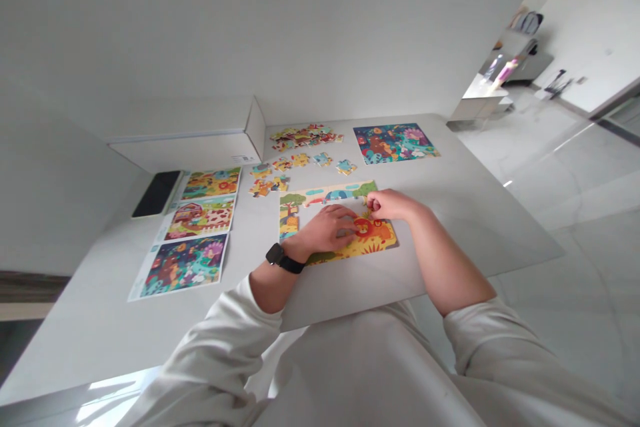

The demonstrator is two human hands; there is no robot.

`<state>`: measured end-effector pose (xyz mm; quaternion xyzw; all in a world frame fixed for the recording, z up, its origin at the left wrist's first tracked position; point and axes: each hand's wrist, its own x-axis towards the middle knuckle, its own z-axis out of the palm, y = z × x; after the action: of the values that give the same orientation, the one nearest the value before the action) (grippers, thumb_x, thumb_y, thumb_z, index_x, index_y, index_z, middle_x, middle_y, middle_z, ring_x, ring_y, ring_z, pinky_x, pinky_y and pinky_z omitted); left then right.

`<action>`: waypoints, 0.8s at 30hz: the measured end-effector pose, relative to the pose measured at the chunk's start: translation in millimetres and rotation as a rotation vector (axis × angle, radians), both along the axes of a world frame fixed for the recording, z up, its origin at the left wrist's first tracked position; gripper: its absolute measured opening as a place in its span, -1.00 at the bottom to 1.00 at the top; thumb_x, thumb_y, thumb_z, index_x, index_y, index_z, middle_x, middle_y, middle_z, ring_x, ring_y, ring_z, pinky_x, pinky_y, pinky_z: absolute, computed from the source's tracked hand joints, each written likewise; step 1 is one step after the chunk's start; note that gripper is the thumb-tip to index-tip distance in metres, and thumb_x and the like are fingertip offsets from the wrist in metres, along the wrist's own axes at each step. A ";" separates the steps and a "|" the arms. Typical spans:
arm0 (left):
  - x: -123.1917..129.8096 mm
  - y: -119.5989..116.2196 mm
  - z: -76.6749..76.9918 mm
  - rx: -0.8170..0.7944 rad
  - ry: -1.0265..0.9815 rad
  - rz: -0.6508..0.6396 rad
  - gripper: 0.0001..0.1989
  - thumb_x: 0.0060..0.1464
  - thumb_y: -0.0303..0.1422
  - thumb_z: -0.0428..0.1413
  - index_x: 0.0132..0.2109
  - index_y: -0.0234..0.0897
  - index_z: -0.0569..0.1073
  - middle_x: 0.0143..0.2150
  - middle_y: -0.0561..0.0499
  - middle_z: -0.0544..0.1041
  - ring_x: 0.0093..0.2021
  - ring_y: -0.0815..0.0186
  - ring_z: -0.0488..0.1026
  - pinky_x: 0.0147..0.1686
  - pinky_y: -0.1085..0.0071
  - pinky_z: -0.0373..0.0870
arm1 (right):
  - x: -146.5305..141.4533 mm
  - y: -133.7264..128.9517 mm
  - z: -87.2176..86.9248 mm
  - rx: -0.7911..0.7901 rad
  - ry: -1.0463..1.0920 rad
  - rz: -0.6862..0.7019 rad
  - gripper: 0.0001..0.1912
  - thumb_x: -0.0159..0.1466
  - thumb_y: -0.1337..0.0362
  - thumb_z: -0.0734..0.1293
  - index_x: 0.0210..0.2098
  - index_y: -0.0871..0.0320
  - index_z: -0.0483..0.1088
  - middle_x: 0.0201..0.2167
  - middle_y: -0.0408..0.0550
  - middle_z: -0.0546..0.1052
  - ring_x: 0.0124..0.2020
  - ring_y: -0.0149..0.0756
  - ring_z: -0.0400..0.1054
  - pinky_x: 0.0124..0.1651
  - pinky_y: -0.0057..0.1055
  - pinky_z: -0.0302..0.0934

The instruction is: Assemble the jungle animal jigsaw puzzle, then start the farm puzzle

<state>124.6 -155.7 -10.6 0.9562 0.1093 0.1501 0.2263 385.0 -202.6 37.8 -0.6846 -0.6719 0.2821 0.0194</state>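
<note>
L hand (327, 228) lies palm-down on the puzzle (371, 235), fingers loosely spread, tips by the lion face (363, 227). R hand (390, 204) is curled at the puzzle's R side; can't tell if it's pinching anything. Loose pcs (301, 159) sit beyond L hand, w/ a pile (307, 138) behind. Pic sheets (201, 217) & phone (157, 193) lie well left of L hand.

High head view, forward and down
</note>
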 end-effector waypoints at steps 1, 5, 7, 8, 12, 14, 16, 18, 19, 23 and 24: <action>-1.9 1.3 1.5 0.007 0.000 0.006 -0.76 0.38 -0.19 0.24 0.08 0.00 0.75 0.30 -0.09 0.64 0.30 0.02 0.56 0.41 -0.01 0.40 | 1.1 0.0 -0.9 0.015 0.024 0.011 -0.74 0.23 0.37 0.55 -0.09 0.06 0.59 -0.20 -0.13 0.72 -0.24 -0.24 0.57 -0.22 -0.42 0.29; -23.4 20.7 13.9 0.049 -0.035 0.138 -0.67 0.35 -0.18 0.31 0.20 -0.02 0.69 0.39 -0.11 0.58 0.38 0.00 0.51 0.44 -0.04 0.39 | 8.2 2.9 -9.6 0.244 0.072 0.078 -0.65 0.29 0.32 0.56 0.07 0.07 0.61 0.02 0.02 0.71 0.00 -0.14 0.60 0.08 -0.31 0.41; -43.4 37.0 21.7 0.056 -0.055 0.241 -0.61 0.34 -0.15 0.33 0.25 -0.04 0.65 0.39 -0.12 0.57 0.39 0.00 0.49 0.44 -0.02 0.40 | 12.5 4.9 -16.4 0.352 0.043 0.150 -0.58 0.27 0.26 0.59 0.12 0.07 0.62 0.15 0.10 0.66 0.19 -0.03 0.54 0.27 -0.18 0.38; -55.2 45.1 24.9 0.053 -0.050 0.275 -0.57 0.32 -0.12 0.35 0.27 -0.06 0.64 0.38 -0.13 0.58 0.40 0.00 0.49 0.45 -0.02 0.40 | 14.6 5.6 -20.1 0.364 0.031 0.180 -0.54 0.26 0.24 0.61 0.14 0.06 0.63 0.19 0.12 0.64 0.23 0.01 0.52 0.33 -0.13 0.36; -102.5 64.4 26.4 0.030 0.044 0.344 -0.30 0.16 -0.02 0.46 0.35 -0.13 0.56 0.43 -0.21 0.52 0.46 -0.08 0.43 0.49 -0.03 0.36 | 20.2 3.9 -33.7 0.293 -0.067 0.198 -0.25 0.16 0.05 0.69 0.31 -0.04 0.57 0.39 0.15 0.52 0.38 0.15 0.44 0.46 0.00 0.30; -119.4 64.2 20.3 0.027 0.061 0.365 -0.22 0.09 0.00 0.50 0.38 -0.11 0.53 0.44 -0.21 0.51 0.49 -0.09 0.40 0.51 -0.03 0.34 | 20.9 1.7 -38.4 0.270 -0.136 0.173 -0.12 0.10 -0.05 0.70 0.37 -0.08 0.53 0.49 0.17 0.42 0.49 0.28 0.31 0.53 0.12 0.20; -128.8 60.2 12.5 0.021 0.069 0.369 -0.16 0.02 0.03 0.53 0.38 -0.07 0.52 0.43 -0.21 0.52 0.48 -0.10 0.41 0.51 -0.04 0.34 | 20.6 -0.2 -41.2 0.241 -0.180 0.152 -0.04 0.08 -0.11 0.70 0.42 -0.11 0.48 0.55 0.19 0.35 0.55 0.37 0.21 0.56 0.23 0.13; -131.8 56.0 5.8 0.008 0.096 0.355 -0.10 -0.05 0.07 0.56 0.37 -0.06 0.52 0.40 -0.23 0.53 0.46 -0.13 0.43 0.49 -0.06 0.36 | 20.0 -1.5 -42.4 0.207 -0.197 0.142 0.00 0.07 -0.12 0.70 0.45 -0.14 0.45 0.59 0.19 0.29 0.58 0.39 0.17 0.57 0.30 0.08; -131.8 54.6 3.4 0.002 0.112 0.349 -0.08 -0.09 0.09 0.57 0.37 -0.08 0.53 0.40 -0.24 0.53 0.45 -0.16 0.43 0.48 -0.08 0.36 | 19.7 -2.0 -42.8 0.193 -0.198 0.140 0.00 0.08 -0.11 0.69 0.46 -0.16 0.43 0.60 0.18 0.27 0.58 0.38 0.17 0.58 0.30 0.07; -129.6 53.7 -1.7 -0.008 0.131 0.343 -0.01 -0.12 0.10 0.57 0.41 -0.09 0.50 0.42 -0.26 0.50 0.46 -0.19 0.41 0.50 -0.10 0.32 | 21.1 -3.6 -45.3 0.193 -0.183 0.135 -0.01 0.11 -0.07 0.68 0.48 -0.18 0.41 0.62 0.15 0.23 0.60 0.34 0.14 0.60 0.25 0.04; -129.6 54.3 -2.6 -0.010 0.122 0.345 0.00 -0.11 0.10 0.56 0.43 -0.08 0.49 0.43 -0.25 0.49 0.46 -0.18 0.41 0.51 -0.10 0.31 | 22.1 -3.7 -46.5 0.199 -0.178 0.131 -0.02 0.12 -0.06 0.67 0.48 -0.19 0.40 0.62 0.14 0.23 0.60 0.35 0.14 0.60 0.28 0.03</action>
<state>-5.0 -101.5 -13.2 0.9294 0.2862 0.1277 0.1949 407.1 -206.3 -8.8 -0.6564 -0.7387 0.1530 0.0091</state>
